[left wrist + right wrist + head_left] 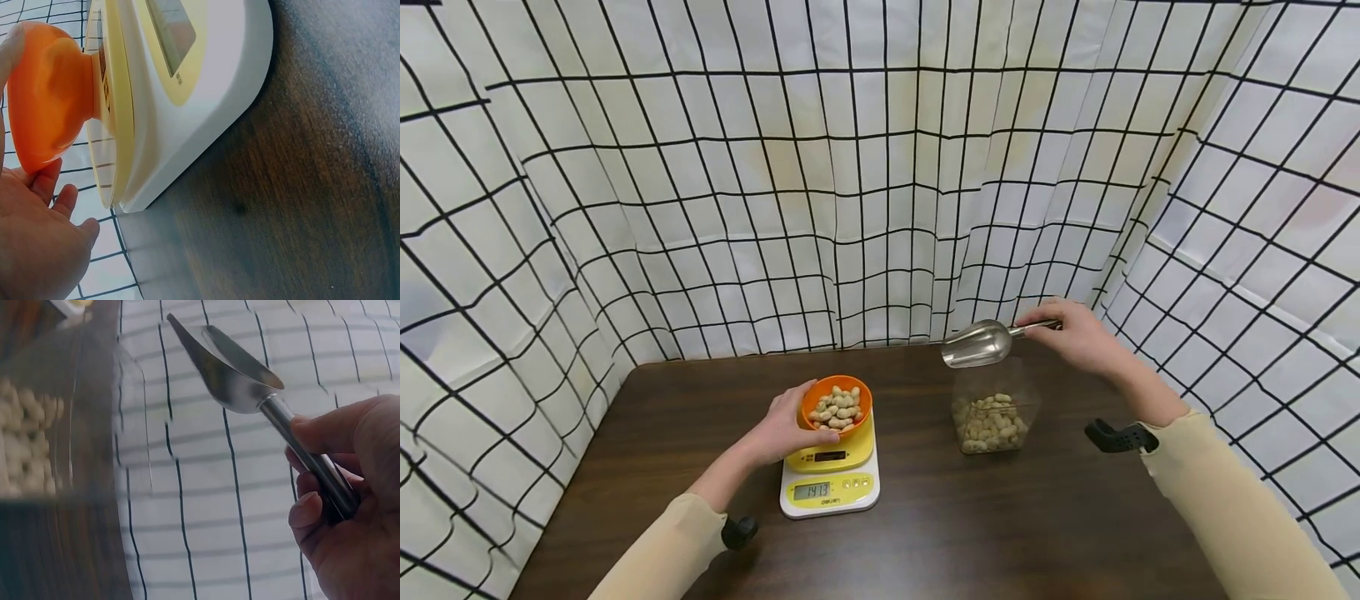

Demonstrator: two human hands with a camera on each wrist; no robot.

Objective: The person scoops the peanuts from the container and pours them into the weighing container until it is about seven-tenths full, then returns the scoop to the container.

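Observation:
My left hand (786,427) holds an orange bowl (868,406) by its sides, thumb at the near side and fingers at the far side. Peanuts in their shells (835,408) fill much of the bowl, which stands on a yellow and white kitchen scale (842,502) reading about 141.3. In the left wrist view the bowl's foot (97,84) meets the scale's plate. With my right hand (1075,337) I grip a metal scoop (977,343) by its handle. No peanuts show in the scoop, held above a clear plastic container (1033,404) partly filled with peanuts (991,425).
Everything stands on a dark wooden table (940,533). White curtains with a black grid pattern (880,192) close off the back and both sides, and the right hand is near the back curtain. The container is to the right of the scale.

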